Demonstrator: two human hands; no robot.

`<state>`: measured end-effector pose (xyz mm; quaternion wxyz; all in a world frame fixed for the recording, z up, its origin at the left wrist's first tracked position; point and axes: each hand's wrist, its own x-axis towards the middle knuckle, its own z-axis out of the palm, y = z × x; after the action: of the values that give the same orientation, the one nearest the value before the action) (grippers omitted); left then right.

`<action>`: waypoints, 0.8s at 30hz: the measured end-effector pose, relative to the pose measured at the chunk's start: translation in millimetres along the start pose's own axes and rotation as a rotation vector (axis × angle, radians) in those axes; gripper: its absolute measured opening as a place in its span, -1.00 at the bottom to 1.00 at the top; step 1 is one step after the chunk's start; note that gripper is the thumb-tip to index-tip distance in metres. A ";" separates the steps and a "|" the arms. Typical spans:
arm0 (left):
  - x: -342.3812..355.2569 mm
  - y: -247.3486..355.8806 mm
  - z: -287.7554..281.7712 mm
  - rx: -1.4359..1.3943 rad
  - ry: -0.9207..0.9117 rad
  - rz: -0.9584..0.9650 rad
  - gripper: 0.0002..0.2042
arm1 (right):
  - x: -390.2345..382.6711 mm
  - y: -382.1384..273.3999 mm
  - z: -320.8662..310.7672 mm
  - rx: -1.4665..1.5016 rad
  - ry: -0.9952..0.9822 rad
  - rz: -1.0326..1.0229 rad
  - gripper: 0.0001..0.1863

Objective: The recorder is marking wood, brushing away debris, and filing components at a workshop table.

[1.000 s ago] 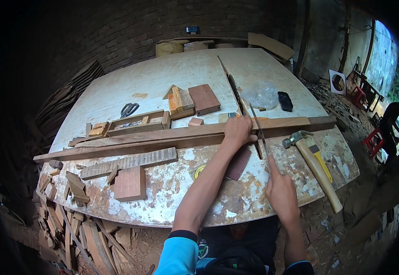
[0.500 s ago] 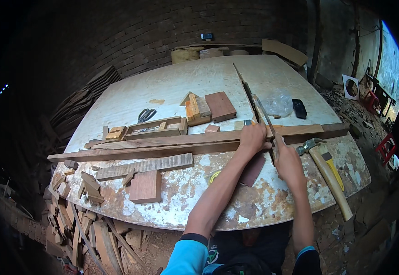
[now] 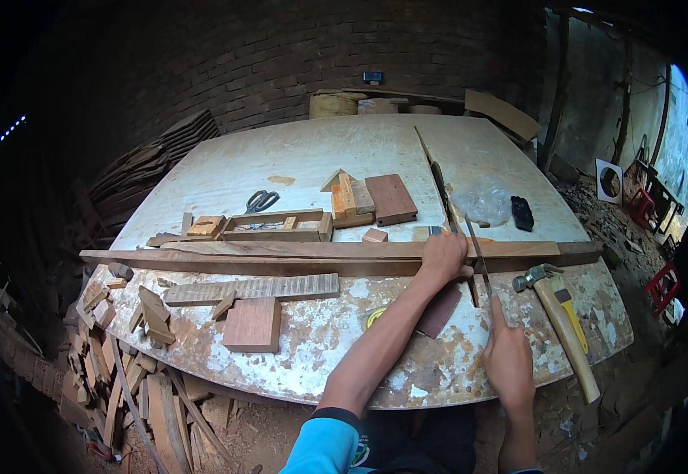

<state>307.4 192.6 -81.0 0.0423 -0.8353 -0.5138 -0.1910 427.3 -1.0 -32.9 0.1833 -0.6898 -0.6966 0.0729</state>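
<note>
My left hand [image 3: 445, 261] is closed over the long wooden board [image 3: 344, 251], which lies on another long strip across the worn table [image 3: 391, 371], beside a slot with a toothed blade [image 3: 439, 180] rising from it. My right hand [image 3: 508, 365] is closed on a long thin steel blade tool [image 3: 482, 265] slanting across the board, just right of my left hand. A hammer [image 3: 563, 332] and a yellow-handled tool [image 3: 577, 320] lie to the right. Under my left forearm are a dark reddish piece [image 3: 439, 314] and a partly hidden yellow object [image 3: 375, 317].
Wood blocks [image 3: 250, 324], scissors [image 3: 262, 201], an open wooden box [image 3: 269, 229], a plastic bag [image 3: 482, 201] and a black object [image 3: 522, 213] lie on the table. Offcuts [image 3: 154, 403] pile below left. A dark figure, likely a person [image 3: 687, 268], is at far right near red chairs [image 3: 661, 288].
My right hand moved forward with the blade tool at half a second ago and is now drawn back toward me. My left hand stays on the board. The whole view has shifted slightly.
</note>
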 end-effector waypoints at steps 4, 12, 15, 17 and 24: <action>-1.2 6.1 -3.9 -0.021 0.062 0.034 -0.48 | 45.5 3.5 12.0 0.082 0.158 -0.110 -0.50; -0.4 -0.4 -6.7 -0.003 0.011 0.018 -0.47 | -9.2 14.8 12.7 0.101 0.035 -0.062 -0.46; 6.3 10.0 -3.2 -0.015 0.049 0.056 -0.46 | 62.5 16.0 25.0 0.123 0.157 -0.093 -0.35; 7.3 6.0 -11.8 0.001 0.037 0.055 -0.48 | 55.1 7.3 27.8 0.102 0.164 -0.080 -0.37; -2.9 13.3 -5.5 0.044 0.018 0.018 -0.46 | 29.5 13.2 13.9 0.142 0.121 -0.063 -0.49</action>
<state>316.3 182.4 -75.3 0.0671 -0.8371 -0.5097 -0.1870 435.2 30.7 -45.8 0.2758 -0.6559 -0.6987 0.0743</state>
